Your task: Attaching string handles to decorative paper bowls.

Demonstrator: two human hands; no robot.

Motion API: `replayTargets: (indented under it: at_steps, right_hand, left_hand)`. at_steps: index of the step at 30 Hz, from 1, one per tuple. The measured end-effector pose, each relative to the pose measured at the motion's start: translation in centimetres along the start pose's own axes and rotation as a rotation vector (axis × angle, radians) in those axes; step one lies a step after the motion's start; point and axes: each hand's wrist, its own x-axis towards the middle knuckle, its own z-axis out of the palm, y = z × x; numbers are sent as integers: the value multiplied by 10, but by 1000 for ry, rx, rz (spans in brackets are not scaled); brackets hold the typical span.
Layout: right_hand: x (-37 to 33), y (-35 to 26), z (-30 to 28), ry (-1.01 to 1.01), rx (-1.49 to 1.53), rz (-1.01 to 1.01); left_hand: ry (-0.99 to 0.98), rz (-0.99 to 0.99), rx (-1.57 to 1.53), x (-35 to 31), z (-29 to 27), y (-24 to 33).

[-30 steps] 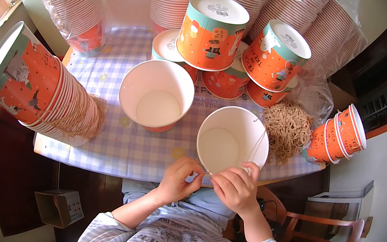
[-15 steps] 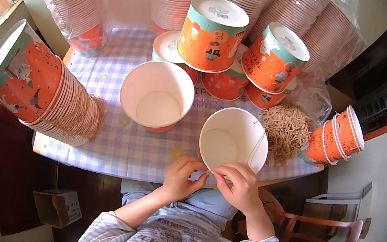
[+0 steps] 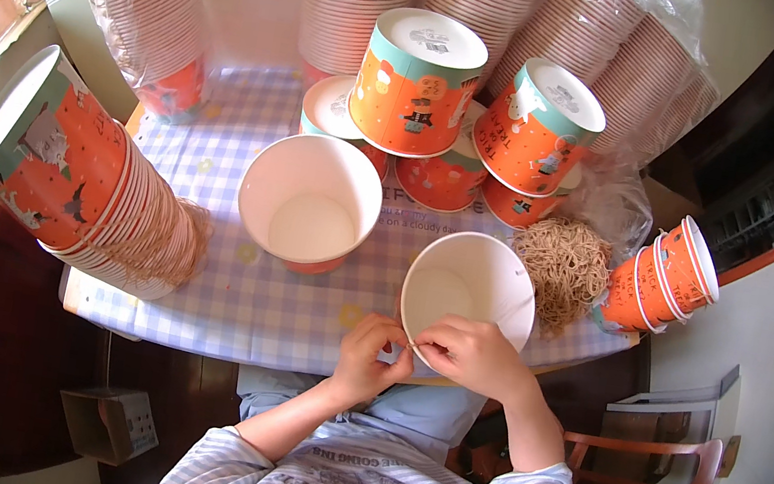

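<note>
A white-lined paper bucket (image 3: 444, 297) stands open end up at the table's front edge. A thin tan cord (image 3: 513, 303) runs down inside it from the far right wall. At the near rim my left hand (image 3: 371, 356) pinches the cord, thumb against forefinger. My right hand (image 3: 472, 357) pinches the cord right beside it, fingertips almost meeting the left ones and its back covering part of the bucket's near right rim. The cord between the fingertips is too small to make out fully. A second open paper bucket (image 3: 317, 206) stands to the left.
A heap of tan cords (image 3: 560, 269) lies right of the bucket, beside a small stack of orange buckets (image 3: 665, 276). Upturned buckets (image 3: 415, 95) are piled behind. A long nested stack (image 3: 79, 173) leans at left, cords draped over it. Bagged stacks (image 3: 584, 20) line the back.
My right hand has turned over the near rim, its back now more over the bucket's opening. My left hand stays pinched at the rim. The view has shifted slightly.
</note>
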Motion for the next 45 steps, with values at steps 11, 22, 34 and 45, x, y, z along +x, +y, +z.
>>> replayTargets:
  at_steps: [11, 22, 34, 45]
  right_hand:
    - [11, 5, 3, -34, 43, 32]
    - [15, 4, 1, -64, 217, -21]
    - [21, 14, 5, -80, 126, -23]
    - [22, 9, -1, -36, 265, -59]
  left_hand:
    - [-188, -137, -267, 12, -12, -7]
    - [-230, -188, -461, 5, -21, -21]
    - [-214, -135, -300, 1, -17, -16]
    - [-300, -332, -845, 9, -32, -5]
